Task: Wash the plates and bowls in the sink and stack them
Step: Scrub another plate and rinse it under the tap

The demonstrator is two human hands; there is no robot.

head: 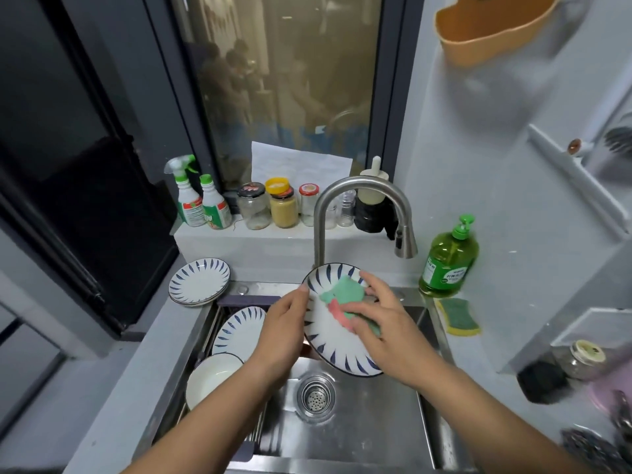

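Steel sink (376, 439) under a dark window, with jars along the sill. The left hand (284, 330) grips the left rim of a blue-striped plate (328, 340), which is tilted over the basin with its long axis running from the faucet (359, 200) down toward the right wrist. The right hand (383, 323) closes on a green-and-pink dishcloth (342, 295) pressed to the plate's face. Stacked plates (198, 282) sit on the counter corner to the left, nearer the left hand.
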